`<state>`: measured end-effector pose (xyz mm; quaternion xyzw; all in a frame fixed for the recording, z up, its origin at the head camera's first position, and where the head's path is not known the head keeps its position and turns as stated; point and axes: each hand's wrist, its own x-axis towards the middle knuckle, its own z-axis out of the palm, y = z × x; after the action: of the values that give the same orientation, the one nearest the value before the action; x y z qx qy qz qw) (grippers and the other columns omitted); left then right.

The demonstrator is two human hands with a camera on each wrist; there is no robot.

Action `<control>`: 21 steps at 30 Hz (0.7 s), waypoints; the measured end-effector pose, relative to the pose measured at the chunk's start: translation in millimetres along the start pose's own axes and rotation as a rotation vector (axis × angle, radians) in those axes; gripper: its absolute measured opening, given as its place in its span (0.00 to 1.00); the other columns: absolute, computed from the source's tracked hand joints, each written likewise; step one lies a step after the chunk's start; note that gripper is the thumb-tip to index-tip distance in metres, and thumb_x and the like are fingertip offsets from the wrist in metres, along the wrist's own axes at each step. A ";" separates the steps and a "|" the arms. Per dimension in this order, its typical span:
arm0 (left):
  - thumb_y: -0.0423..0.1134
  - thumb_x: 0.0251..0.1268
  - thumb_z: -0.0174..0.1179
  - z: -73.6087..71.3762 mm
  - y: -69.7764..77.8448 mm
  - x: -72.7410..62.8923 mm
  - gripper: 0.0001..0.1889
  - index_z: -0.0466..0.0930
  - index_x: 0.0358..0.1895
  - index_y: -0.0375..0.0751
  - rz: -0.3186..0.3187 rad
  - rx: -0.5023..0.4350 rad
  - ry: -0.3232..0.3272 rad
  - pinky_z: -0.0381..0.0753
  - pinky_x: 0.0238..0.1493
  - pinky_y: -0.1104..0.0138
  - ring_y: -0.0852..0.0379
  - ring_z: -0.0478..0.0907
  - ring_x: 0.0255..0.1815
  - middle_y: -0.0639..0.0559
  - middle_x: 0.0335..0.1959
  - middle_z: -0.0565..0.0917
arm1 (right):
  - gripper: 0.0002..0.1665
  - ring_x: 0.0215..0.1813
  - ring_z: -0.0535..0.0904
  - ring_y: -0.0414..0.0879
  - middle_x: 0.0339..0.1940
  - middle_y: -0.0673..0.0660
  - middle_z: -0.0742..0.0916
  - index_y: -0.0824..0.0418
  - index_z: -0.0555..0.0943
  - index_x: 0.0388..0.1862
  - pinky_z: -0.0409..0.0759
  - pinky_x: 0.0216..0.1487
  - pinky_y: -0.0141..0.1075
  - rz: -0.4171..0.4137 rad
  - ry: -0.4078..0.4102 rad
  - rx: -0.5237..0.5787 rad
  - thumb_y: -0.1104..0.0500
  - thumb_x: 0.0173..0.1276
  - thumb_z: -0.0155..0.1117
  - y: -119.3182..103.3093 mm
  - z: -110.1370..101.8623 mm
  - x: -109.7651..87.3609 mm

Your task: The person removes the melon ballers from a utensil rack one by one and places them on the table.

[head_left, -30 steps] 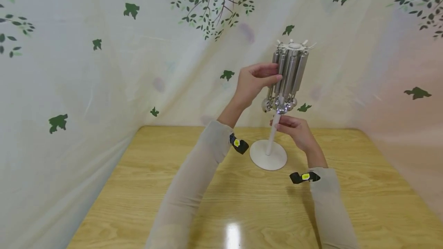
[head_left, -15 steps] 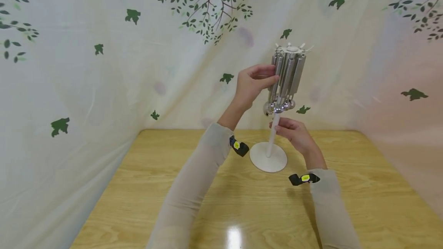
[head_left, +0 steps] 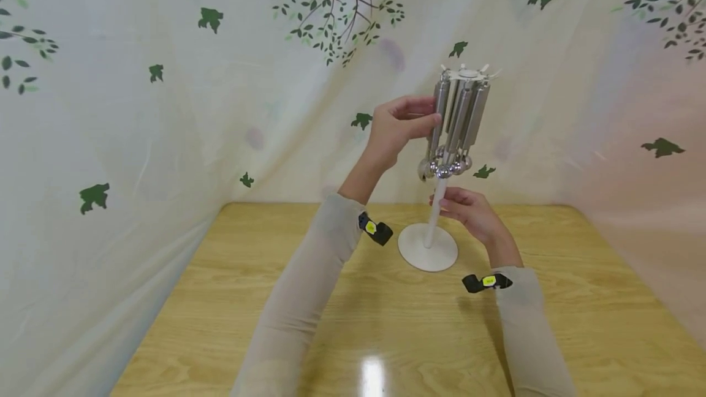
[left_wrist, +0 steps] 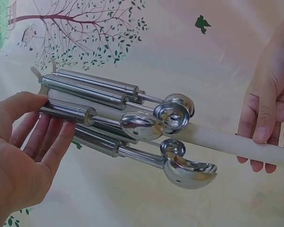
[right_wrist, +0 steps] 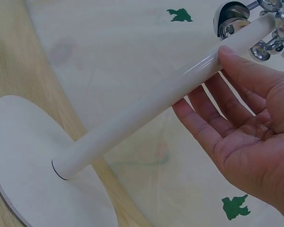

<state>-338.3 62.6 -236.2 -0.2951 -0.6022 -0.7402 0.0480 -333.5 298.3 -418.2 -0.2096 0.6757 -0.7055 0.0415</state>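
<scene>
Item: my left hand (head_left: 398, 127), thumb and fingers pinching one scoop (left_wrist: 87, 115) by its handle. Change: slightly further out than a second ago, with a gap opened beside the neighbouring scoops. Meaning, I judge: this scoop is singled out, perhaps still hooked. Item: my right hand (head_left: 473, 214), pinching the pole (right_wrist: 142, 111), unchanged; round base (right_wrist: 33, 156) below these fingers.

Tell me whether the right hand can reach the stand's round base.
Likely yes: the right hand grips the white pole above the base, and no object shows blocking the way down.
</scene>
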 end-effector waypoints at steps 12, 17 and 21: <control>0.26 0.62 0.69 -22.1 5.6 -16.0 0.19 0.82 0.56 0.29 0.031 -0.040 0.013 0.91 0.49 0.58 0.56 0.87 0.45 0.37 0.50 0.88 | 0.18 0.55 0.87 0.38 0.51 0.46 0.91 0.64 0.81 0.63 0.86 0.56 0.31 -0.023 0.029 -0.016 0.66 0.77 0.58 3.6 0.8 1.9; 0.25 0.62 0.69 -37.9 0.9 -34.7 0.18 0.82 0.56 0.29 0.031 -0.019 0.021 0.91 0.49 0.58 0.57 0.87 0.43 0.43 0.46 0.89 | 0.17 0.54 0.87 0.38 0.50 0.47 0.91 0.61 0.83 0.61 0.87 0.55 0.32 -0.050 0.041 -0.048 0.65 0.76 0.60 4.4 0.4 2.5; 0.23 0.62 0.67 -50.9 -10.0 -52.8 0.18 0.81 0.56 0.26 -0.004 -0.001 0.005 0.91 0.48 0.61 0.58 0.86 0.41 0.51 0.41 0.89 | 0.19 0.54 0.87 0.38 0.51 0.47 0.91 0.65 0.81 0.63 0.87 0.56 0.34 -0.046 0.056 -0.092 0.63 0.76 0.62 3.3 -0.1 1.3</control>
<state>-318.5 3.5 -276.1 -0.2923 -0.6023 -0.7413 0.0479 -335.5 297.7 -421.1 -0.2071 0.7034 -0.6800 -0.0032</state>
